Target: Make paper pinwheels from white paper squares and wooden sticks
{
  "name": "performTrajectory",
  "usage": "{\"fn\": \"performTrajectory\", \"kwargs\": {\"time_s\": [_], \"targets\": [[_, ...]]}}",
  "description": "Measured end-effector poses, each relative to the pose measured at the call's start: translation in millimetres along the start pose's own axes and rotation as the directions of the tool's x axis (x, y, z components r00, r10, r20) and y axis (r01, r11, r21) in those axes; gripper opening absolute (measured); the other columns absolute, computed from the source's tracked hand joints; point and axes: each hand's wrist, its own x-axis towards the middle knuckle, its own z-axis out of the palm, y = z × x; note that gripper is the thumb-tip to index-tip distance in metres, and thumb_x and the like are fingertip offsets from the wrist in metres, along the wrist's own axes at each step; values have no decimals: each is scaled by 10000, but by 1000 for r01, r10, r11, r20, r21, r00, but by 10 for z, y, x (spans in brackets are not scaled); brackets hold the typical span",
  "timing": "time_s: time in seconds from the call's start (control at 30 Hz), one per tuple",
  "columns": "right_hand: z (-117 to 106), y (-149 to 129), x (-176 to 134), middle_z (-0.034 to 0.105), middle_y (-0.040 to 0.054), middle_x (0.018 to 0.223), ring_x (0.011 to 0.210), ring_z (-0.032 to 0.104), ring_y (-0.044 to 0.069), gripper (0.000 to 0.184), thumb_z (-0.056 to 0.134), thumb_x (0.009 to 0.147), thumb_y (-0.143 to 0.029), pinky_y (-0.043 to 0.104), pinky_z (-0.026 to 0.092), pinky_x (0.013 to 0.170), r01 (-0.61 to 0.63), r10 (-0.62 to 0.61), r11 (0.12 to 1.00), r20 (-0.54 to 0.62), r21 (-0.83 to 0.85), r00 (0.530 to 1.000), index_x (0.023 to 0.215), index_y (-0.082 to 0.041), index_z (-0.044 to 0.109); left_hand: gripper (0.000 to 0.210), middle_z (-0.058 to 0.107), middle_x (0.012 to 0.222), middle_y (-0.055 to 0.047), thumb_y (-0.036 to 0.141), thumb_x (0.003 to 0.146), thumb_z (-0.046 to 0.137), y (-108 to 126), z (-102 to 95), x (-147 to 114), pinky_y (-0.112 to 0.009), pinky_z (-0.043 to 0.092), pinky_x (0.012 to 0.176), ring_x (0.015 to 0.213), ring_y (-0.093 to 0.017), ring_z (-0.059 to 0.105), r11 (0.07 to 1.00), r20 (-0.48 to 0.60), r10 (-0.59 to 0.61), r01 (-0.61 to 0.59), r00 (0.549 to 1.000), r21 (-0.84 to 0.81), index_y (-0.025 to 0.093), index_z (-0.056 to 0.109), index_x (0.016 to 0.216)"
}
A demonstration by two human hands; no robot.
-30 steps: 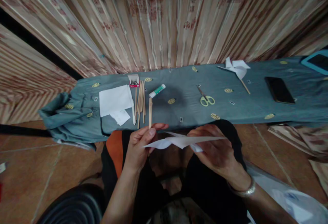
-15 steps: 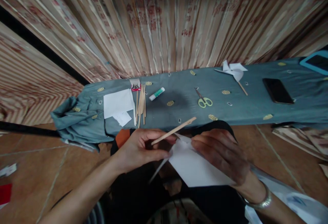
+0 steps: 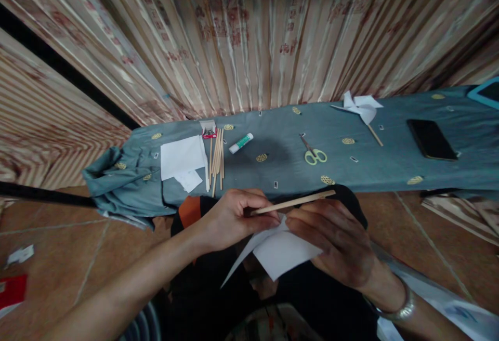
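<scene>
My left hand is closed on a thin wooden stick, which points right and slightly up across the top of my right hand. Beneath it, folded white paper hangs over my lap with its blades spread, like a pinwheel. My right hand, with a silver bracelet at the wrist, pinches the paper near its centre. My left fingertips meet the paper there too. Whether a pin joins stick and paper is hidden by my fingers.
On the blue-green cloth lie white paper sheets, several wooden sticks, a small red box of pins, a glue stick, scissors, a finished pinwheel and a phone. A curtain hangs behind.
The stick has swung to a flatter angle and shifted right, over my right hand. My left hand has moved right and slightly up. The paper has turned, showing a blade on the left.
</scene>
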Motion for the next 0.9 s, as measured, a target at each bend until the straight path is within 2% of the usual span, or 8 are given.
{"fn": "performTrajectory", "kwargs": {"time_s": [0.17,0.33,0.47,0.67,0.8,0.9], "targets": [[92,24,-39,731,92,949,942,643,202,180,540,879,-59,362,497,828,-27,29,996,-17,90,999,1021,-131,624,108,587,672,6,239,718,711,-63,44,1,-199,388,581,618,-96,513,974,3,-129,127,992,-186,138,698,683],[127,-3,15,731,81,934,921,652,185,174,575,868,-66,330,517,814,-76,82,975,-22,209,996,1019,-142,616,246,508,554,44,342,662,770,-161,139,-16,-186,318,510,521,-65,392,886,24,-238,228,971,-403,132,643,639],[134,-29,54,727,54,840,833,651,171,145,541,893,-79,319,518,775,-103,113,971,-37,215,993,992,-153,617,337,494,537,42,415,621,813,-241,202,-35,-185,271,473,495,-58,359,838,7,-289,257,957,-481,130,632,621],[165,-48,37,721,52,842,829,646,176,170,514,895,-63,319,512,754,-132,133,969,6,210,991,995,-147,622,392,524,546,18,472,576,835,-314,274,-55,-199,256,464,481,-69,382,780,-15,-378,310,926,-544,127,657,631],[190,-26,-28,723,47,872,836,646,175,183,508,894,-57,325,518,747,-167,163,966,35,197,986,1000,-167,609,405,502,528,30,486,587,830,-373,280,-22,-194,218,445,459,-48,341,790,-42,-367,288,929,-542,120,671,656],[177,34,-96,727,46,900,849,647,171,164,500,914,-85,322,524,749,-211,202,957,65,198,977,988,-188,604,514,577,624,16,545,624,793,-503,262,42,-192,170,419,437,-24,317,802,-132,-329,203,935,-562,111,700,884]]}}
